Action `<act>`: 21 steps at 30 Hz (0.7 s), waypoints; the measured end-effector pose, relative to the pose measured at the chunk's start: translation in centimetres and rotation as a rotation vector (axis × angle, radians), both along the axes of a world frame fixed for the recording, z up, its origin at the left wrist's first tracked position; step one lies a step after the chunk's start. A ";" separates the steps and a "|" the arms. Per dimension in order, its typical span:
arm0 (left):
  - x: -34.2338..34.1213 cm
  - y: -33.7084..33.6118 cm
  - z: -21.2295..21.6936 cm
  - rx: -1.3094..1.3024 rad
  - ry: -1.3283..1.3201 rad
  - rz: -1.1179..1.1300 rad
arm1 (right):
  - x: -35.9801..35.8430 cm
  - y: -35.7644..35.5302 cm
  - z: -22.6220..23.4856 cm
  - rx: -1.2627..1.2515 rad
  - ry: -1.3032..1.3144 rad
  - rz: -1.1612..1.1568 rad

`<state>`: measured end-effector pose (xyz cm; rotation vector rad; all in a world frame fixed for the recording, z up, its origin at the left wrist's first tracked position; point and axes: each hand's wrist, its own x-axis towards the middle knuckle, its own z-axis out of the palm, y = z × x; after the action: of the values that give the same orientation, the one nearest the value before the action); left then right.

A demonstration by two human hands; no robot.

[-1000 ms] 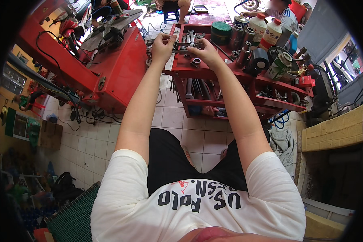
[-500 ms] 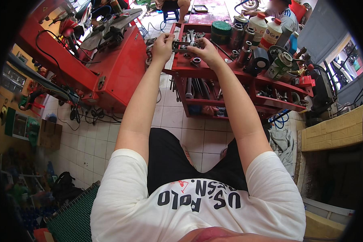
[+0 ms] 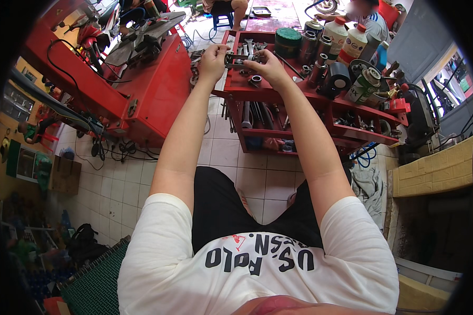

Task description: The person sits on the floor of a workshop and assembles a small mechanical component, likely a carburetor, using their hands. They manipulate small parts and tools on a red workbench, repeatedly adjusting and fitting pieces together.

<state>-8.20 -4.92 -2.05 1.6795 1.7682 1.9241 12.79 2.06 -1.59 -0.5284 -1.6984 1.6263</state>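
Above the near left corner of a red tool cart [image 3: 289,94], both my arms reach out straight. My left hand [image 3: 212,64] is closed on the left end of a small dark metal part [image 3: 237,61] with a frame-like shape. At its other end, the fingers of my right hand [image 3: 268,68] pinch it. What kind of part it is cannot be made out at this size. Just below my right fingers a short metal socket [image 3: 255,80] rests on the cart top. Wrenches [image 3: 249,45] lie behind my hands.
Right of my hands the cart carries a green tub [image 3: 288,40], spray cans [image 3: 308,44], white bottles with red caps [image 3: 355,43] and a dark cylinder [image 3: 337,80]. A red machine [image 3: 152,89] stands to the left. Another person [image 3: 374,23] sits beyond the cart.
Both hands stay in place on the dark metal part, with barely any shift. At the far left, a person in green has come further into view.
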 end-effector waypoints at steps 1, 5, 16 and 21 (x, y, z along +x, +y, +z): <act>-0.2 0.0 0.0 -0.002 -0.012 -0.007 | -0.1 -0.1 0.1 0.001 0.005 0.003; 0.4 -0.3 0.2 -0.096 -0.027 0.060 | 0.2 -0.2 0.1 -0.016 0.009 0.004; 0.5 -0.5 0.5 -0.067 -0.015 0.069 | 0.1 -0.2 0.1 -0.039 0.028 0.008; 0.6 -0.4 0.4 -0.065 0.029 0.089 | 0.0 -0.2 0.1 -0.044 0.019 0.005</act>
<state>-7.64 -5.31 -1.65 1.6436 1.9254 1.8629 12.80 1.91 -1.48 -0.5283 -1.6545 1.6706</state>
